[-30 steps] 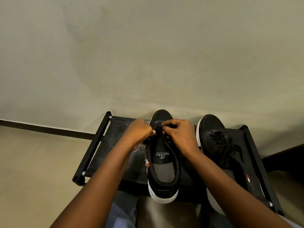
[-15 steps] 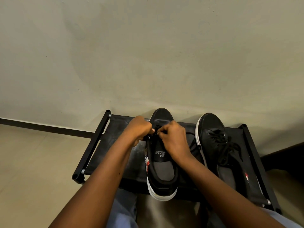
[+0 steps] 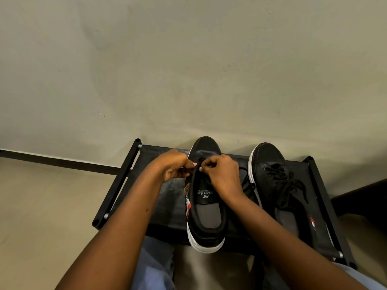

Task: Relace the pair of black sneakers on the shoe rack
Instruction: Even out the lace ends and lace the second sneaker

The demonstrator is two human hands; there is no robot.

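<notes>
On the shoe rack (image 3: pixel 165 201), the left hand (image 3: pixel 174 166) pinches the left sneaker (image 3: pixel 207 218) at its eyelet edge. The right hand (image 3: pixel 224 174) pinches its black lace (image 3: pixel 249 183).

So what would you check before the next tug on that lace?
1. Grip: left hand and right hand both pinch the lace at the front eyelets: ok.
2. Lace tip through its eyelet: cannot tell, the fingers hide it.
3. Sneaker being laced seated on the shoe rack: ok, though its heel overhangs the near edge.
4. Slack lace free of snags: cannot tell; it loops out beside the right hand, partly hidden.
5. Second sneaker laced through its eyelets: ok.
</notes>
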